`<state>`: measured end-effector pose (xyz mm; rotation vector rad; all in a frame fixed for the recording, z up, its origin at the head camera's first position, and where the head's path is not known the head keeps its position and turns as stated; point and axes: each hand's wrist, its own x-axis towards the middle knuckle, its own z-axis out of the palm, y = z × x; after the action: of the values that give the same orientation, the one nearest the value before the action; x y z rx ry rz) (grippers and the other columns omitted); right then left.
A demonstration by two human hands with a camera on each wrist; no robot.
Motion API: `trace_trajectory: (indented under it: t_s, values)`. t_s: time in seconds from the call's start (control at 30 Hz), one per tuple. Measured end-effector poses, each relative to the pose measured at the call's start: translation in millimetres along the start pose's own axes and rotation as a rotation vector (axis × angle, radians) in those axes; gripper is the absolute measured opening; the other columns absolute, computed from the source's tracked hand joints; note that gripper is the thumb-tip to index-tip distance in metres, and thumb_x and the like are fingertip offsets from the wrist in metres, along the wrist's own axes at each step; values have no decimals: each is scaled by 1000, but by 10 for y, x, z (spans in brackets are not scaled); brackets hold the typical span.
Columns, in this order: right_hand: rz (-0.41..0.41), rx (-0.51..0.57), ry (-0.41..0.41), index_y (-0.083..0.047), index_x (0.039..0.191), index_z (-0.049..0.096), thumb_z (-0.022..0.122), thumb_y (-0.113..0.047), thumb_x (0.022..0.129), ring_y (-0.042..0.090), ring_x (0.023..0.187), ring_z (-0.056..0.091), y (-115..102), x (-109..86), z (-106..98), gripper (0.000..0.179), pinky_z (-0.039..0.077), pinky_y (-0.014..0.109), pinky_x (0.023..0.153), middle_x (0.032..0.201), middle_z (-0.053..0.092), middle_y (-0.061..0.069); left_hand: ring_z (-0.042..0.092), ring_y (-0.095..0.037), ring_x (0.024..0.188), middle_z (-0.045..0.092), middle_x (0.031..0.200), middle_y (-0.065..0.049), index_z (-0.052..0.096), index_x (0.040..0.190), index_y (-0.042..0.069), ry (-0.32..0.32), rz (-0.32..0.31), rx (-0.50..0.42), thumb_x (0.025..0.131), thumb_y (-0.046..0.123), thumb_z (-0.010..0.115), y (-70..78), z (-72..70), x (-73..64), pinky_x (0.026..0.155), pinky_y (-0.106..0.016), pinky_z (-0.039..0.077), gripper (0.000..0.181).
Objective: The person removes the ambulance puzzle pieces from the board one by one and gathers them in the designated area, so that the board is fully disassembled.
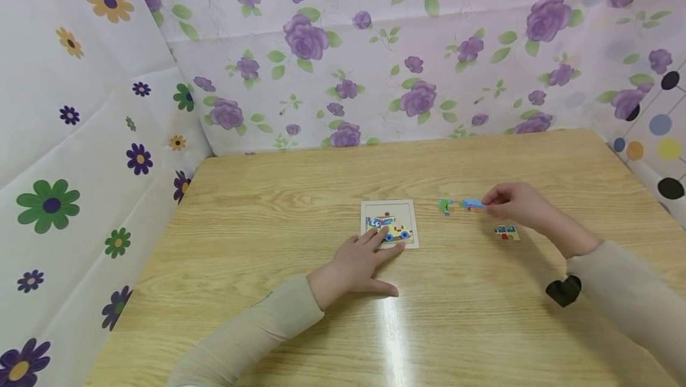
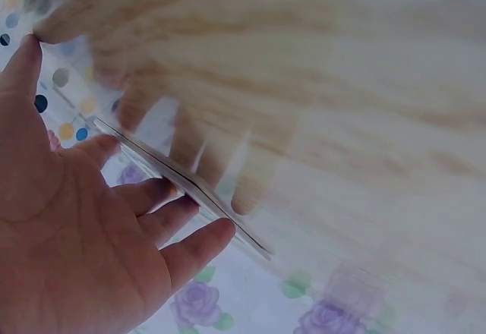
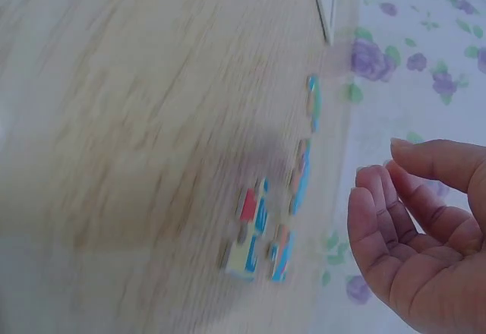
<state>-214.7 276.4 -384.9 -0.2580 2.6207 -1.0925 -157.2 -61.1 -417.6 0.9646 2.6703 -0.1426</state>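
A square puzzle board (image 1: 388, 208) lies on the table, partly filled with a yellow vehicle picture with blue wheels. My left hand (image 1: 360, 262) rests with spread fingers over its lower left part; the left wrist view shows the fingertips at the board's thin edge (image 2: 190, 184). To the right of the board, my right hand (image 1: 517, 205) is above the loose pieces with loosely bent fingers. Nothing shows between its thumb and fingers (image 3: 370, 212). Near it lie a green piece (image 1: 444, 206), a blue piece (image 1: 472, 203) and a yellow-and-red piece (image 1: 507, 233). Another blue piece (image 3: 282, 255) shows in the right wrist view.
The wooden table (image 1: 257, 208) meets a purple-flowered cloth (image 1: 305, 38) at the back and a daisy-patterned cloth (image 1: 80, 155) on the left. A dotted cloth (image 1: 651, 137) hangs at the right. Something black (image 1: 564, 290) sits at the right wrist.
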Motion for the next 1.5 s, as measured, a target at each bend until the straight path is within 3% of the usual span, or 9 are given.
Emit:
trace_trajectory:
  t_s: [0.33, 0.7, 1.2, 1.5]
  values:
    - [-59, 3, 4, 4, 106, 62, 62, -16, 91, 15, 79, 58, -255, 113, 163, 24, 53, 32, 70, 92, 63, 9, 14, -23, 147, 10, 161, -3, 15, 154, 18, 10, -8, 24, 80, 78, 43, -5, 2, 3, 113, -44, 29, 100]
    - [-142, 45, 14, 2, 98, 66, 65, -11, 88, 13, 76, 55, -494, 357, 462, 17, 49, 24, 64, 87, 65, 8, 16, -21, 147, 10, 161, -4, 17, 154, 21, 18, -20, -22, 82, 75, 43, -23, 4, -7, 113, -48, 28, 94]
    - [-219, 18, -29, 5, 98, 66, 64, -6, 88, 19, 82, 61, -709, 628, 881, 15, 51, 30, 72, 91, 67, 13, 10, -23, 148, 4, 160, -10, 15, 154, 25, -12, -38, -83, 83, 73, 45, -33, -7, -4, 114, -48, 26, 90]
    - [-209, -17, -69, 4, 105, 65, 62, -6, 89, 27, 92, 63, -739, 647, 1052, 20, 54, 37, 78, 100, 67, 17, 11, -27, 147, 6, 160, -13, 16, 154, 28, 2, -47, -96, 84, 71, 46, -53, 13, 1, 114, -48, 27, 87]
